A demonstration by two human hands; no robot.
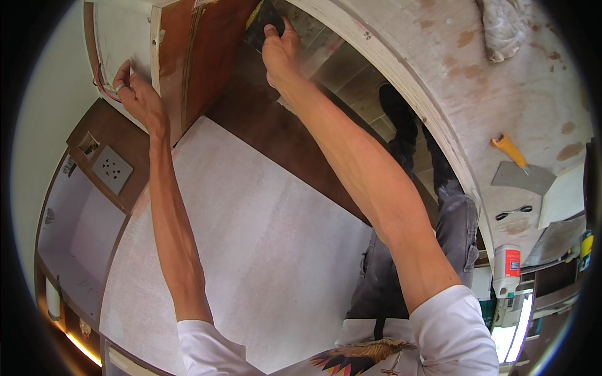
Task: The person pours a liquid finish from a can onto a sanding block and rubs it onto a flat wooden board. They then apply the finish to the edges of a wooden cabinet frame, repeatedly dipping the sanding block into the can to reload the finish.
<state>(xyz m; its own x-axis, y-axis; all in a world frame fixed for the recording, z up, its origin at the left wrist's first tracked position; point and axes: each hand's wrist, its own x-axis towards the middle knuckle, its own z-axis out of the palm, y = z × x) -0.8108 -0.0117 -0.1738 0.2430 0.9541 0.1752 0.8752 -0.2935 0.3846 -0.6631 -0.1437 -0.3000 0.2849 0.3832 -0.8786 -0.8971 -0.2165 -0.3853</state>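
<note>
My right hand point(282, 53), at the top centre, is closed on a dark, flat, rectangular piece point(266, 25) with a yellow-green patch along one edge. I cannot make out its exact kind. Just left of it stands a reddish-brown wooden panel point(207, 56). On that panel's other side, my left hand point(141, 103) is raised beside a white panel point(125, 37), its fingers loosely bent and apart, with a ring on one. Nothing shows in it; whether its fingertips touch the white surface I cannot tell. Both arms reach over a whitish, smeared board point(251, 213).
At left are a wall socket point(113, 169), loose wires point(103, 88) and an open cabinet compartment point(81, 238). On the right, a curved, stained worktop point(464, 81) bears a cloth point(501, 28), an orange-handled tool point(509, 150), a grey sheet point(523, 178), scissors point(514, 212) and a white bottle point(506, 271).
</note>
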